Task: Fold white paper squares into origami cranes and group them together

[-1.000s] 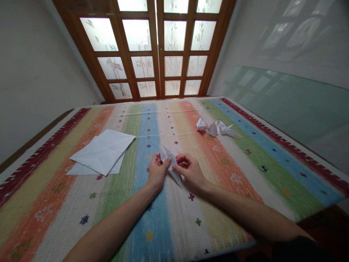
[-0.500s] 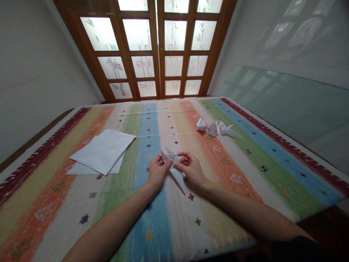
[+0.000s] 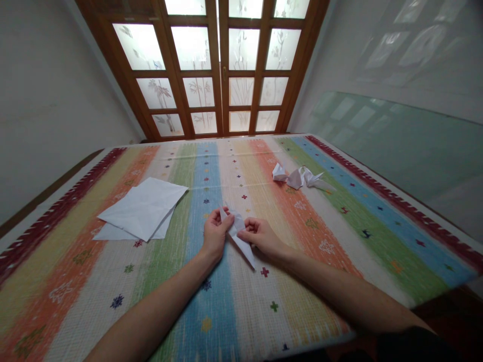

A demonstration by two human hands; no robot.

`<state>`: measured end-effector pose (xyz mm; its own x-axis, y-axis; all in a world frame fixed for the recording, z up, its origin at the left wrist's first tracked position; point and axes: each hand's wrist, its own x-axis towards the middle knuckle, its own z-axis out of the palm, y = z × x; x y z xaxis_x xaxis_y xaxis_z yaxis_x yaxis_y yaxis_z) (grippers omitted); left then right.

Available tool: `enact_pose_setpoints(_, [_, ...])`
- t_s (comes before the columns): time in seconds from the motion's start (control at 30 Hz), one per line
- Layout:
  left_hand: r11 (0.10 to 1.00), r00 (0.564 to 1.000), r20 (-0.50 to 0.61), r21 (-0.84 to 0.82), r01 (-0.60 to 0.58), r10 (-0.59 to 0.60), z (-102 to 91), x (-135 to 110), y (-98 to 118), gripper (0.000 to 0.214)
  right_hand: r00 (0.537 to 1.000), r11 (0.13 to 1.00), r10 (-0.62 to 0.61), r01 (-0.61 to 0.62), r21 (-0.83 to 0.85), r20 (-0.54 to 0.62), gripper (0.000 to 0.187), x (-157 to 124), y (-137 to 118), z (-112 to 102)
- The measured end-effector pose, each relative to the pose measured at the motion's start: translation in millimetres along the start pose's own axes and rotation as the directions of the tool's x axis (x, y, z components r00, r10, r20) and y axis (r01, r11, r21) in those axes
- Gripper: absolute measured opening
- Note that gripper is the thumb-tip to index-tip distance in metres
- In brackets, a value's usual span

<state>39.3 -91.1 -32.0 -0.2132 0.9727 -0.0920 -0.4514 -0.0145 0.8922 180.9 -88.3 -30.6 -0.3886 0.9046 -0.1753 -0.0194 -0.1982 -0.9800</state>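
Between my hands, over the middle of the table, is a piece of white folded paper (image 3: 240,237) with a long narrow point aimed down toward me. My left hand (image 3: 216,232) pinches its upper left part, thumb on top. On the other side, my right hand (image 3: 261,235) has its fingers curled and closed, with thumb and forefinger on the paper's right edge. The paper's upper end is partly covered by the left thumb and fingers.
White paper sheets (image 3: 145,208) with crease marks lie overlapped on the left. Several folded white paper figures (image 3: 294,178) stand at the back right. A striped cloth (image 3: 158,281) covers the table, with a glazed wooden door (image 3: 222,75) beyond and walls at both sides.
My left hand has shifted slightly left, tilting the folded paper. My right fingers have curled in more and slid lower along its right edge.
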Motion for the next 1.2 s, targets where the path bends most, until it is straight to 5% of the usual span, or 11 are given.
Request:
enact_pose_setpoints(0.43, [0.997,0.999,0.018,-0.064,0.043,-0.042,-2.6,5,2,0.035,0.998,0.998,0.025,-0.021,0.061,-0.054,0.031,0,0,0])
enact_pose_setpoints(0.93, [0.995,0.991,-0.101,-0.055,0.079,-0.084,-5.5,9,-3,0.048,0.998,0.998,-0.038,0.036,-0.047,-0.049,0.033,0,-2,1])
enact_pose_setpoints(1.2, [0.998,0.987,-0.158,-0.051,-0.048,0.039,-7.6,12,2,0.044,0.996,0.986,-0.08,0.075,-0.146,-0.033,0.021,0,3,1])
